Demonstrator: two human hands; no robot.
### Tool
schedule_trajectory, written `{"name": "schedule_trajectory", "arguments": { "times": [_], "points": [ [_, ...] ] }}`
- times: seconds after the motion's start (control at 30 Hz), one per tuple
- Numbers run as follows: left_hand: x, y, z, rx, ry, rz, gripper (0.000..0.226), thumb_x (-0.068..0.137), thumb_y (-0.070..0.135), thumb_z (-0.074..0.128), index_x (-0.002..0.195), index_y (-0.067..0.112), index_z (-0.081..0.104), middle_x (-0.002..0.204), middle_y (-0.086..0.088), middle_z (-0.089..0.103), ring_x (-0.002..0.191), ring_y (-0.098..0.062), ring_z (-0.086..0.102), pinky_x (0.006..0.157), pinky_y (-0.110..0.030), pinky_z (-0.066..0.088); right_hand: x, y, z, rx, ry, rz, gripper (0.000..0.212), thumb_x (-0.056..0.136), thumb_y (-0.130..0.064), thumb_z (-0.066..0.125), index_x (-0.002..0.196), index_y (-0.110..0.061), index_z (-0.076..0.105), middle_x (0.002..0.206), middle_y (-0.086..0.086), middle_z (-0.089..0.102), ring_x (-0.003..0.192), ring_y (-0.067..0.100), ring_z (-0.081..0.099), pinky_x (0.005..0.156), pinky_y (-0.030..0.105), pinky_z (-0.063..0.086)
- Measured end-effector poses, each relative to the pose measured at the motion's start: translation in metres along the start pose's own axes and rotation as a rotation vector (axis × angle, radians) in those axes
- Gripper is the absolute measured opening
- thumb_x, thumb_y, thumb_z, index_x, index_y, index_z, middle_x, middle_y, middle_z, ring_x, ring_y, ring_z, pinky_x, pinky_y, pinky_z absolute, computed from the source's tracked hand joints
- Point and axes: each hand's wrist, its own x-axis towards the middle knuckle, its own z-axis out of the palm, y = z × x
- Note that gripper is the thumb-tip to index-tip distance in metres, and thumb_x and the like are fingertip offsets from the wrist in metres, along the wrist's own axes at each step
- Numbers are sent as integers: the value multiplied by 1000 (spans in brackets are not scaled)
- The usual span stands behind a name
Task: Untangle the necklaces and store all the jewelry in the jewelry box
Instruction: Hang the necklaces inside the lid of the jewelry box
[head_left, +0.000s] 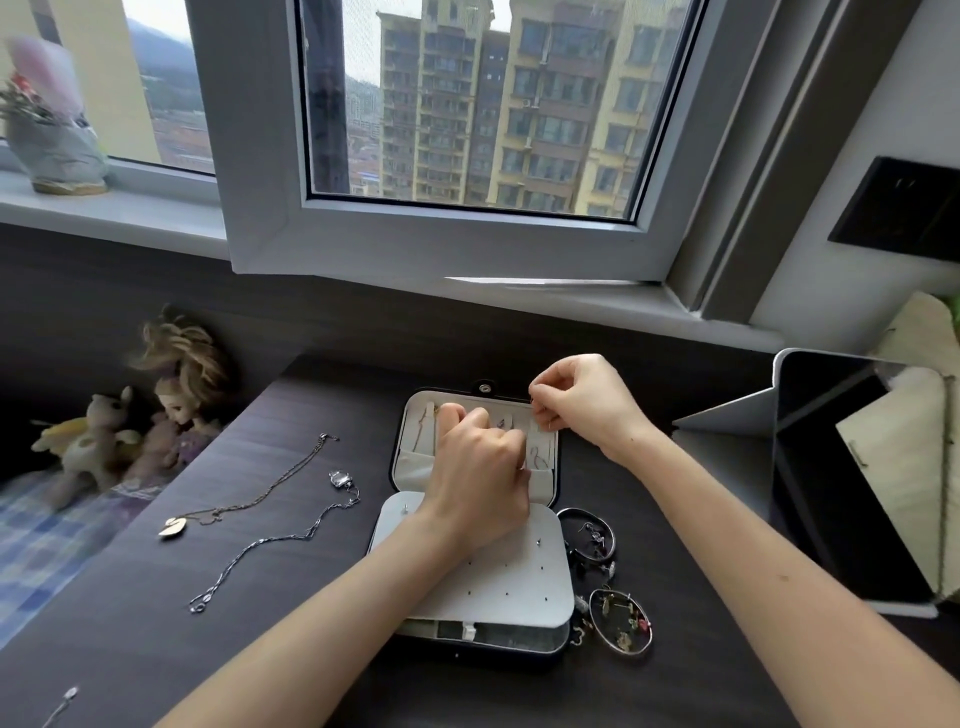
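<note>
Jewelry box (519, 597), open: I see right hand (582, 405) pinching a tab (548, 427) at the lid's (415, 462) edge, left hand (478, 473) curled, hold unclear.

Bare forearms (322, 623) and hands (480, 483) (speck on right forearm (783, 577)).

Dark matt woodgrain table (156, 597); shiny metal necklaces (270, 540); pale matt box lining (498, 577).
</note>
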Motion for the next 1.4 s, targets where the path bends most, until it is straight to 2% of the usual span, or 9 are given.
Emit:
{"name": "schedule_trajectory", "arguments": {
  "times": [0.27, 0.33, 0.4, 0.5, 0.73, 0.87, 1.03, 1.2, 1.4],
  "points": [
    [-1, -1, 1, -28, 38, 10, 12, 54, 18, 59, 50, 16, 48, 45, 5, 53, 53, -20, 38, 64, -34, 23, 3, 18, 18, -782, 118, -299, 20, 93, -28, 54, 103, -20, 70, 104, -2, 68, 100, 19, 60, 80, 30, 46],
    [-1, 0, 1, -34, 47, 12, 11, 53, 16, 58, 49, 16, 48, 43, 5, 52, 52, -19, 36, 63, -34, 23, 3, 21, 24, -877, 191, -389, 8, 80, -25, 72, 83, -18, 74, 83, 0, 69, 79, 21, 63, 62, 28, 47],
    [0, 0, 2, -42, 58, 8, 11, 51, 15, 58, 48, 16, 47, 43, 5, 50, 51, -19, 34, 62, -35, 22, 1, 25, 30, -948, 240, -419, 21, 51, -17, 88, 54, -19, 67, 55, -3, 60, 51, 19, 56, 42, 21, 38],
    [0, 1, 2, -49, 73, -2, 12, 52, 15, 57, 48, 16, 46, 42, 4, 49, 52, -19, 30, 62, -35, 24, 0, 29, 36, -975, 319, -393, 28, 43, -9, 84, 47, -17, 57, 45, -2, 52, 42, 19, 49, 41, 19, 29],
    [-1, 1, 2, -22, 26, -15, 16, 54, 15, 62, 49, 16, 47, 44, 4, 52, 53, -20, 38, 63, -34, 21, 0, 29, 33, -777, 470, -331, 27, 62, -18, 82, 72, -13, 58, 50, 1, 57, 47, 25, 57, 50, 23, 26],
    [-1, 1, 1, 2, -2, -17, 19, 55, 17, 68, 51, 17, 49, 46, 5, 53, 55, -20, 40, 66, -33, 21, 2, 29, 26, -698, 380, -192, 18, 83, -33, 66, 91, -19, 58, 74, -3, 63, 70, 20, 57, 61, 25, 28],
    [-2, 1, 0, 6, -8, -16, 19, 57, 19, 69, 52, 17, 50, 48, 6, 54, 57, -19, 41, 66, -34, 21, 5, 35, 17, -384, 277, -5, 25, 77, -34, 70, 98, -25, 58, 79, -8, 56, 79, 13, 53, 68, 26, 33],
    [-2, 2, -1, 3, 4, -15, 15, 58, 21, 67, 57, 18, 53, 51, 6, 57, 60, -19, 43, 69, -34, 24, 1, 50, 18, 53, 134, 168, 24, 78, -34, 70, 100, -28, 61, 91, -8, 63, 92, 14, 61, 84, 36, 50],
    [-3, 4, -5, -14, 8, 1, 16, 59, 22, 70, 67, 17, 58, 53, 5, 59, 60, -19, 45, 70, -33, 24, -17, 47, 18, 432, -19, 182, 22, 84, 0, 64, 105, -7, 65, 95, 7, 70, 79, 10, 68, 60, 16, 52]
  ]
}}
